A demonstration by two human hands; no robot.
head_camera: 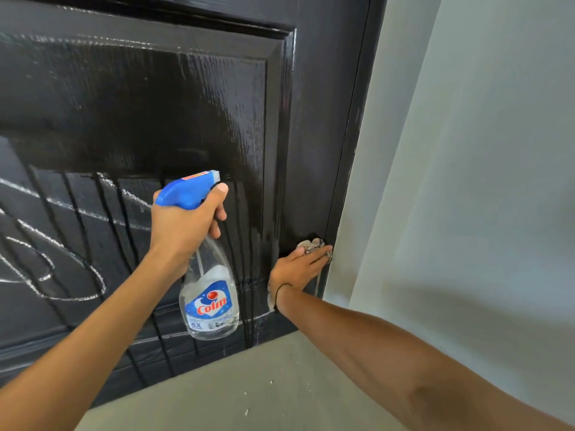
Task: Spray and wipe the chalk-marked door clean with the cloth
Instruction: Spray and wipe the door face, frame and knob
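The dark panelled door [130, 98] fills the left and centre. Its upper panel is wet and glossy, and dark drips run down the lower part. White chalk marks [46, 269] loop across the lower left. My left hand [183, 225] grips the neck of a clear spray bottle [210, 303] with a blue trigger head, held in front of the door. My right hand [298, 269] presses a crumpled pale cloth [312, 244] flat against the door's right stile, fingers straight, close to the frame.
A dark door frame [357, 126] runs along the door's right edge, with a pale grey wall [482, 181] beyond it. A grey floor [249, 390] with small white specks lies below the door.
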